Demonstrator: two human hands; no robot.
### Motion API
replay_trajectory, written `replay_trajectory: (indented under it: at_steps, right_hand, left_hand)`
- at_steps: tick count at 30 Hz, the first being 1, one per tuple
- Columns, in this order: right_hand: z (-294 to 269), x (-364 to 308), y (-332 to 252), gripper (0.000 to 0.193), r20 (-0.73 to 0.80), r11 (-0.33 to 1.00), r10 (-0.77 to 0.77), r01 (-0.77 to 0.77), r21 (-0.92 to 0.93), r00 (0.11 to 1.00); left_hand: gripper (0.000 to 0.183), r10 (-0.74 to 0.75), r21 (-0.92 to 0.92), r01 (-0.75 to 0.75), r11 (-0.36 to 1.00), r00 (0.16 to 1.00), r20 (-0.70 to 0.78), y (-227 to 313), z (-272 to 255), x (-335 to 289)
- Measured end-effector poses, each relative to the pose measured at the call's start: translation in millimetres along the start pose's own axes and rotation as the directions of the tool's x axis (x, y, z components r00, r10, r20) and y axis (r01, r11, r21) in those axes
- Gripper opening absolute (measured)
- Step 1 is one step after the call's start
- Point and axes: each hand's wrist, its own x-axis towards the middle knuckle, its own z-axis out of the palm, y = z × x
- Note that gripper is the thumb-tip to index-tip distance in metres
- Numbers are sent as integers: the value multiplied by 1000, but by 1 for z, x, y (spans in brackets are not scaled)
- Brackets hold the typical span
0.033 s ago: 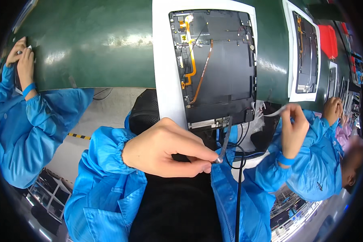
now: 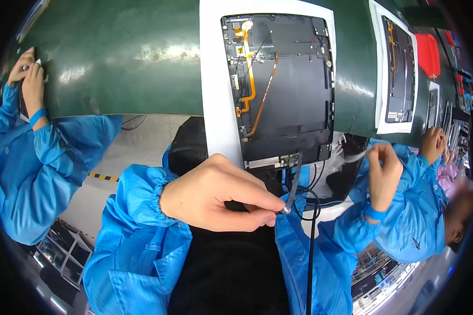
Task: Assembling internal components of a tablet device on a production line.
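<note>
My left hand point(image 2: 220, 197) pinches the shiny near end of a narrow grey strip point(image 2: 294, 184) between thumb and forefinger. The strip's far end reaches the near edge of an opened tablet-like device housing point(image 2: 294, 105). That black housing carries orange and brown flex cables and thin wires, and it lies on a white sheet point(image 2: 215, 105). Right of the housing's near corner, my right hand point(image 2: 384, 170) is raised with curled fingers. A blurred translucent strip point(image 2: 356, 156) extends leftward from its fingertips.
A second opened housing point(image 2: 399, 68) lies on a white sheet to the right, by a red object point(image 2: 428, 55) on the green table point(image 2: 121, 58). Co-workers' hands are at far left and right. A black cable point(image 2: 312, 247) hangs before me, near crumpled clear plastic point(image 2: 333, 160).
My right hand has lowered slightly, and the translucent strip has dropped a little with it and blurred. My left hand and the grey strip stay nearly in place.
</note>
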Motion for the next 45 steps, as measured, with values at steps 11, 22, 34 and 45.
replay_trajectory:
  at_steps: [11,22,34,45]
  right_hand:
    - [-1,-14,-120,32,-111,427,-825,740,520,554]
    - [12,33,-138,31,-183,400,-845,822,405,502]
    - [47,117,-137,17,-112,565,-775,762,317,621]
    - [79,131,-129,15,-121,571,-752,733,370,647]
  left_hand:
    - [22,3,48,-4,999,1000,4,13,6,11]
    - [79,217,935,300,189,916,-338,-5,-43,10]
    - [90,63,945,301,130,948,-311,3,-59,15]
    - [59,15,970,-115,214,993,114,-6,-34,28]
